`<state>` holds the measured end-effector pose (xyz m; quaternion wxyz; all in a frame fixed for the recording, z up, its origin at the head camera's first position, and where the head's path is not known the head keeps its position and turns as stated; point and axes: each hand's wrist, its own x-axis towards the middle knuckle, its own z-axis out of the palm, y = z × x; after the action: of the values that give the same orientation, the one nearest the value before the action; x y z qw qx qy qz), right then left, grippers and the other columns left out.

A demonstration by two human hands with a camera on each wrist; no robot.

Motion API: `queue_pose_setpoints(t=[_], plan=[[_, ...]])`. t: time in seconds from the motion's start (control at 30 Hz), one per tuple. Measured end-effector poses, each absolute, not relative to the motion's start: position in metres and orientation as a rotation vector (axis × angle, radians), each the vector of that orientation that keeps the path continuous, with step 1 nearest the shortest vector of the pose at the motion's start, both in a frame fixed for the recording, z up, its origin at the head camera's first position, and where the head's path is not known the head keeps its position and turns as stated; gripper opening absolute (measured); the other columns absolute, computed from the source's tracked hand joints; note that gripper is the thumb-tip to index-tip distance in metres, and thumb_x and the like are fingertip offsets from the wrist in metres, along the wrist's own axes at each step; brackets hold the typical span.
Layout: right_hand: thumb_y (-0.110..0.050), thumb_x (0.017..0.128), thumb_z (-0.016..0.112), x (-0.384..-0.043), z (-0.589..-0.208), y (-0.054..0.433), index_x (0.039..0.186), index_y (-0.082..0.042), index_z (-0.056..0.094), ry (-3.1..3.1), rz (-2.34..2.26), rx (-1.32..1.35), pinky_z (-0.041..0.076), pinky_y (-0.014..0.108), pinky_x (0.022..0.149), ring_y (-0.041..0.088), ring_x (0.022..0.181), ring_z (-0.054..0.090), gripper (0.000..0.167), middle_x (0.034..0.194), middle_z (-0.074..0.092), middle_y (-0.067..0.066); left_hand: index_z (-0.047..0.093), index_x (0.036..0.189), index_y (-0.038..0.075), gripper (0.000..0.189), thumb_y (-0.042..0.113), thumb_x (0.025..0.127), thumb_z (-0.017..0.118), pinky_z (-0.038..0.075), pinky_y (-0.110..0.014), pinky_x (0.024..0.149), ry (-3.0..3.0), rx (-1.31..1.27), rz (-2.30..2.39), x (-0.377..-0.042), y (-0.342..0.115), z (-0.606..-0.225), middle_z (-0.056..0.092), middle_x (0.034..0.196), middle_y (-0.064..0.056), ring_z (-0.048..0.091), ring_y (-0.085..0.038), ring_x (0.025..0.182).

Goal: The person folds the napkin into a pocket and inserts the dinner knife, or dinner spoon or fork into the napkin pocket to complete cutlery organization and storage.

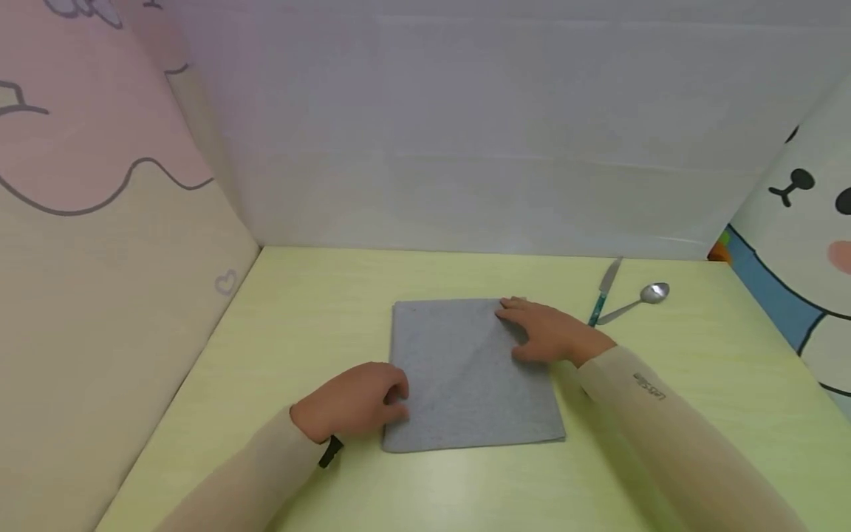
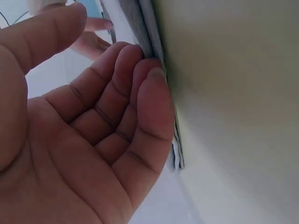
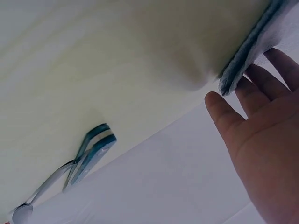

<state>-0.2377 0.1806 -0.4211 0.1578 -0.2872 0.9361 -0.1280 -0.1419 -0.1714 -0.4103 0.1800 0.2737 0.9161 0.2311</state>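
Observation:
A grey cloth (image 1: 465,384), folded into a square with layered edges, lies flat on the table. My left hand (image 1: 359,399) is at its left edge, the fingers loosely bent and their tips touching the cloth, with the thumb held apart from them. Over the far right corner my right hand (image 1: 548,331) rests with its fingers spread and fairly straight. In the right wrist view, those fingertips touch the corner of the grey cloth (image 3: 247,51) without curling round it.
To the right of the cloth, a knife (image 1: 603,290) with a teal handle lies beside a metal spoon (image 1: 654,293). The pale yellow table (image 1: 319,318) meets a white back wall (image 1: 465,148). Panels with cartoon drawings stand at the left and right sides.

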Motion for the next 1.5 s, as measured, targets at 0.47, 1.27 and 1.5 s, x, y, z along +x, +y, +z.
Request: queue_pose_setpoints(t=[0.47, 1.27, 1.5], plan=[[-0.015, 0.096, 0.064, -0.224, -0.422, 0.175, 0.154, 0.000, 0.044, 2.741, -0.316, -0.821, 0.032, 0.056, 0.116, 0.042, 0.148, 0.034, 0.063, 0.162, 0.035, 0.021, 0.065, 0.119, 0.003, 0.034, 0.030, 0.098, 0.068, 0.051, -0.041, 0.086, 2.679, 0.110, 0.878, -0.275, -0.168, -0.423, 0.069, 0.105, -0.007, 0.063, -0.023, 0.094], [-0.018, 0.097, 0.068, -0.227, -0.428, 0.184, 0.155, 0.000, 0.042, 2.739, -0.406, -0.858, 0.031, 0.055, 0.117, 0.041, 0.149, 0.030, 0.066, 0.163, 0.034, 0.021, 0.062, 0.107, 0.003, 0.018, 0.015, 0.094, 0.063, 0.047, -0.037, 0.081, 2.709, 0.077, 0.757, -0.276, -0.166, -0.414, 0.064, 0.107, -0.009, 0.056, -0.023, 0.090], [-0.018, 0.098, 0.067, -0.227, -0.430, 0.184, 0.156, 0.000, 0.041, 2.729, -0.402, -0.852, 0.030, 0.055, 0.117, 0.041, 0.150, 0.029, 0.066, 0.163, 0.033, 0.020, 0.067, 0.098, 0.005, 0.013, 0.014, 0.098, 0.058, 0.049, -0.036, 0.075, 2.775, 0.152, 0.662, -0.286, -0.164, -0.419, 0.066, 0.098, -0.007, 0.059, -0.022, 0.084]])
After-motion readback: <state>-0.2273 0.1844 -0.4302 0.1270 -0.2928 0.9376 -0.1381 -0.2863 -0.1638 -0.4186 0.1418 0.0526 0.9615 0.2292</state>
